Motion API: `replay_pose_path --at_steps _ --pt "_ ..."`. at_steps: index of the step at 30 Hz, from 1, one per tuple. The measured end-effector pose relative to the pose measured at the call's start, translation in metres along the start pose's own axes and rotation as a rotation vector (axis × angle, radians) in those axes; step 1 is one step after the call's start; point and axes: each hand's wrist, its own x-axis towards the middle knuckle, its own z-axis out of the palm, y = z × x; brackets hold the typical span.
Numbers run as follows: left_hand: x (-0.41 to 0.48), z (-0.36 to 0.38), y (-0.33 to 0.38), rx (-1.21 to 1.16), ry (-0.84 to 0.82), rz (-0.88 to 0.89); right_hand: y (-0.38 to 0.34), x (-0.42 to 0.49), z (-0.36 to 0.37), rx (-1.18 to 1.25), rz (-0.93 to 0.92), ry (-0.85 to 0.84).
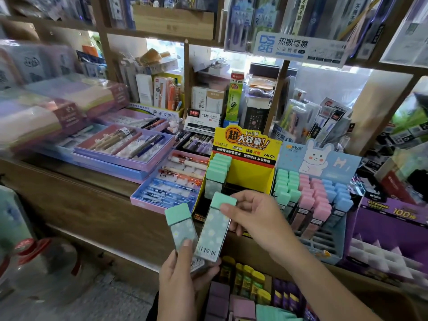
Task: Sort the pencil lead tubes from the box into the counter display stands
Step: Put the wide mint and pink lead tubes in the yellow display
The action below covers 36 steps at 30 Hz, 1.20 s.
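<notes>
Here, counter edge: the brown wooden counter point(97, 205) runs from the left toward lower centre, and its front lip passes just behind both hands.
Yellow stand: the yellow cardboard display stand point(249, 172) sits at the counter's front edge. One column of mint-capped tubes point(217, 169) stands against its left wall. To their right the yellow back panel is bare (the widest open room in view).
Blue stand: the pale blue rabbit-printed display stand point(324, 163) stands just beside the yellow stand on its right. Mint, pink and blue caps fill its rear rows, and dark open slots show along its front.
Box: the brown cardboard box point(247, 256) lies below the counter edge, under the right forearm. Yellow-, purple- and mint-capped tubes stand packed inside it.
Left hand: the left hand point(183, 283) rises from the bottom edge. Its thumb presses flat on the face of a mint-capped translucent tube with daisy print point(180, 224), and its fingers curl round behind. The tube stands nearly upright, tilted slightly left.
Right hand: the right hand point(259, 218) reaches in from the lower right. Its thumb and fingertips pinch a second daisy-print tube point(214, 230) just below the cap.
Second tube: it leans right, its cap in front of the yellow stand's lower left corner. Its barcoded end meets the left hand's fingers, but whether they grip it cannot be told.
Tube spacing: the two caps stand apart and the lower ends lie close together.
</notes>
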Motion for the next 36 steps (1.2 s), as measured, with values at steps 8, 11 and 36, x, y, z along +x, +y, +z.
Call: replay_pose_path --at_steps 8,11,36 --pt "0.004 0.001 -0.002 -0.009 -0.018 -0.016 -0.021 0.027 -0.011 -0.006 -0.171 0.182" --pt "0.003 0.0 -0.002 -0.003 -0.022 -0.012 -0.018 0.036 -0.007 -0.092 -0.192 0.186" --pt "0.001 -0.001 -0.003 0.053 -0.074 0.077 -0.007 0.051 0.008 -0.592 -0.385 0.119"
